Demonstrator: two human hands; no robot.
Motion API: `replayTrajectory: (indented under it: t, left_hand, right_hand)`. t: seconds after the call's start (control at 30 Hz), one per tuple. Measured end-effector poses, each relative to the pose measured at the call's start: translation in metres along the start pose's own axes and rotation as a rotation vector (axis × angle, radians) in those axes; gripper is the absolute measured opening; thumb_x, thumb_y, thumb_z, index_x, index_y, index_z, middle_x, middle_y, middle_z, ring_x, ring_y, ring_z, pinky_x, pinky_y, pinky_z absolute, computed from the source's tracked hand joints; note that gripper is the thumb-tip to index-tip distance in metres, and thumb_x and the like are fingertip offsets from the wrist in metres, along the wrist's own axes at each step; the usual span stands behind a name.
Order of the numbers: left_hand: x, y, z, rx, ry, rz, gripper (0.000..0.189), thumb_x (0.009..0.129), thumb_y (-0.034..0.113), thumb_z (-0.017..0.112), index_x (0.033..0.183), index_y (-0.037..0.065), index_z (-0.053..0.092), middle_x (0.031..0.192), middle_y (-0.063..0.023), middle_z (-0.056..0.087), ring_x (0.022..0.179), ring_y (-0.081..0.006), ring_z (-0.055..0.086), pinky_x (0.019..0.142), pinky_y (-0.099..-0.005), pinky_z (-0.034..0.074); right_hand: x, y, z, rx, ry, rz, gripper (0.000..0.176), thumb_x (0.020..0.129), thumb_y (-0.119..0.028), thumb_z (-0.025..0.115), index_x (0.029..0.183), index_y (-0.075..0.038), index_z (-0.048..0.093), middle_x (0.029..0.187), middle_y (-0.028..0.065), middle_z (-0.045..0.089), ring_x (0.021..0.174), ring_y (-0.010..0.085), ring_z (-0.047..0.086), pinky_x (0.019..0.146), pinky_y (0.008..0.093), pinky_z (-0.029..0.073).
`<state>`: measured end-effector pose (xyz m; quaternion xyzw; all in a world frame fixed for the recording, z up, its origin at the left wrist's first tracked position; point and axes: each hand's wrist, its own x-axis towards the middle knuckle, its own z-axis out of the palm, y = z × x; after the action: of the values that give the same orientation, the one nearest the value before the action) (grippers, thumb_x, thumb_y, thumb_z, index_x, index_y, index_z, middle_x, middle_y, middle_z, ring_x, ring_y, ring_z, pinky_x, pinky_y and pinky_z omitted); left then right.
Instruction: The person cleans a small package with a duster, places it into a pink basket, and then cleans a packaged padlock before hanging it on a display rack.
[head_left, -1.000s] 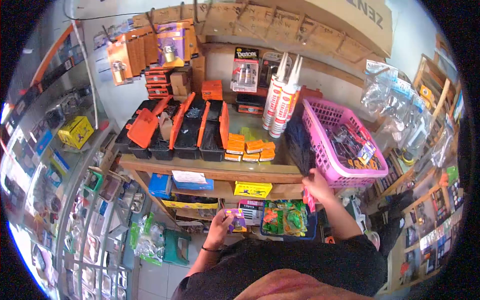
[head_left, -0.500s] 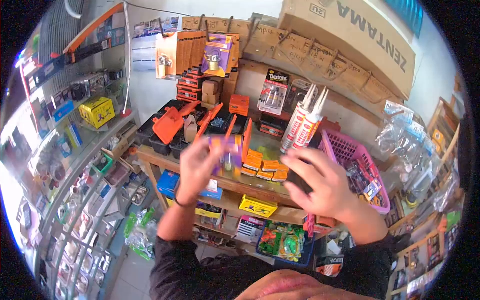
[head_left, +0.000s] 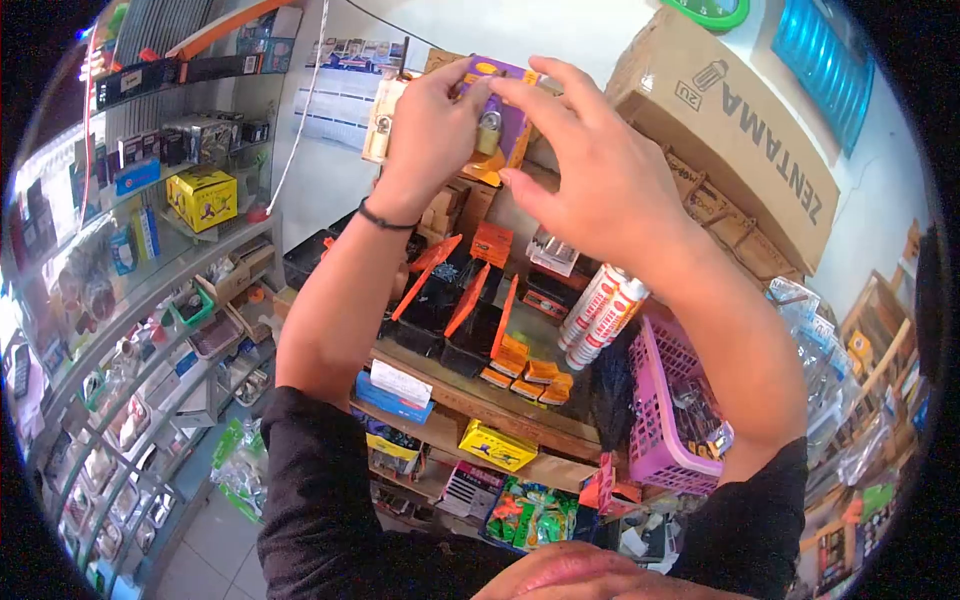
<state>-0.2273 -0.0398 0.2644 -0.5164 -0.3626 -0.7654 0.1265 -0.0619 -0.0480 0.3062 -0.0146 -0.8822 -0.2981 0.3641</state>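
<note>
My left hand [head_left: 437, 130] is raised to the wall hooks, thumb and fingers pinched at the upper left edge of a purple and orange carded padlock [head_left: 511, 120]. The brass padlock shows on the card's front. My right hand [head_left: 605, 165] is on the other side, fingers spread; its index fingertip meets the top of the card near the hook, and the thumb is by its lower right edge. Another carded padlock [head_left: 381, 125] hangs to the left, partly behind my left hand. Cards behind the purple one are mostly hidden.
Below stand black bins with orange lids [head_left: 470, 300], small orange boxes [head_left: 530, 378], white sealant tubes [head_left: 605, 310] and a pink basket [head_left: 655, 425]. A large cardboard carton [head_left: 740, 120] is at upper right. Glass shelves [head_left: 150, 400] line the left.
Both hands have gone up from over the bench to the hooks, the left carrying the carded padlock. The view has tilted upward, bringing a green clock into sight.
</note>
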Motion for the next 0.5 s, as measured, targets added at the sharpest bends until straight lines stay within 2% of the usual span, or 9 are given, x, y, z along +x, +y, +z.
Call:
replayTrajectory:
  t: [0.07,0.1,0.13,0.2,0.27,0.33,0.4,0.47,0.5]
  left_hand:
    - [0.004,-0.003,0.002,0.012,0.034,-0.054,0.031,0.078,0.014,0.052,0.102,-0.004,0.056,0.081,-0.0165,0.063,0.072,-0.0202,0.061,0.065,-0.0291,0.046]
    - [0.004,-0.004,0.002,0.035,0.07,0.025,0.029,0.077,0.015,0.051,0.1,-0.002,0.058,0.078,-0.0173,0.062,0.071,-0.0233,0.061,0.064,-0.0303,0.046]
    - [0.004,-0.005,0.001,0.039,0.076,0.023,0.029,0.077,0.015,0.051,0.1,-0.002,0.058,0.078,-0.0173,0.062,0.071,-0.0233,0.061,0.064,-0.0303,0.046]
    - [0.0,-0.004,-0.001,0.11,-0.033,-0.111,0.027,0.078,0.016,0.05,0.097,0.0,0.06,0.073,-0.0172,0.062,0.068,-0.0249,0.061,0.064,-0.0315,0.046]
    - [-0.007,-0.015,-0.001,0.073,-0.028,-0.119,0.025,0.078,0.017,0.05,0.095,0.002,0.061,0.071,-0.017,0.061,0.065,-0.0264,0.06,0.061,-0.0326,0.046]
    - [-0.013,-0.028,0.001,0.065,-0.079,-0.145,0.024,0.079,0.017,0.05,0.094,0.002,0.061,0.071,-0.0174,0.061,0.064,-0.0273,0.06,0.06,-0.0336,0.045]
    - [-0.022,-0.022,0.001,0.13,-0.029,-0.089,0.023,0.08,0.018,0.05,0.092,0.002,0.061,0.065,-0.0155,0.06,0.062,-0.0292,0.058,0.059,-0.0349,0.045]
    - [-0.039,-0.012,0.001,0.204,-0.105,-0.251,0.028,0.08,0.017,0.051,0.1,-0.001,0.057,0.074,-0.0185,0.059,0.072,-0.0316,0.057,0.066,-0.0351,0.045]
    - [-0.056,-0.018,0.005,0.294,-0.016,-0.153,0.031,0.08,0.016,0.052,0.104,-0.004,0.053,0.083,-0.0201,0.056,0.08,-0.0323,0.055,0.071,-0.0352,0.043]
  right_hand:
    - [0.006,-0.001,0.006,-0.1,-0.078,0.076,0.053,0.068,-0.021,0.064,0.116,-0.011,0.043,0.112,0.013,0.043,0.091,0.0303,0.055,0.069,0.0395,0.05]
    - [0.008,-0.001,0.011,-0.096,-0.079,0.069,0.053,0.068,-0.021,0.064,0.116,-0.011,0.043,0.112,0.013,0.043,0.091,0.0303,0.055,0.069,0.0395,0.05]
    - [0.007,0.0,0.016,-0.132,-0.101,0.115,0.056,0.068,-0.022,0.064,0.117,-0.011,0.041,0.113,0.0138,0.042,0.092,0.0309,0.055,0.069,0.0401,0.05]
    - [0.005,0.0,0.025,-0.162,-0.127,0.159,0.058,0.068,-0.022,0.064,0.119,-0.012,0.039,0.113,0.0145,0.041,0.092,0.0315,0.055,0.069,0.0408,0.05]
    - [0.004,-0.002,0.031,-0.118,-0.223,0.209,0.059,0.067,-0.023,0.065,0.119,-0.012,0.038,0.115,0.0165,0.039,0.092,0.0328,0.055,0.068,0.0421,0.05]
    - [0.0,-0.005,0.038,-0.147,-0.243,0.219,0.059,0.067,-0.023,0.065,0.119,-0.012,0.038,0.115,0.0175,0.039,0.091,0.033,0.056,0.067,0.042,0.05]
    - [-0.002,-0.004,0.048,-0.18,-0.259,0.234,0.059,0.067,-0.023,0.065,0.119,-0.012,0.038,0.114,0.0184,0.039,0.091,0.0331,0.056,0.066,0.0419,0.05]
    - [-0.005,0.001,0.059,-0.246,-0.184,0.171,0.056,0.067,-0.022,0.065,0.116,-0.012,0.041,0.115,0.0207,0.039,0.086,0.0326,0.058,0.063,0.0405,0.051]
    - [-0.006,0.003,0.064,-0.241,-0.18,0.179,0.056,0.067,-0.022,0.065,0.116,-0.012,0.041,0.115,0.0207,0.039,0.086,0.0326,0.058,0.063,0.0405,0.051]
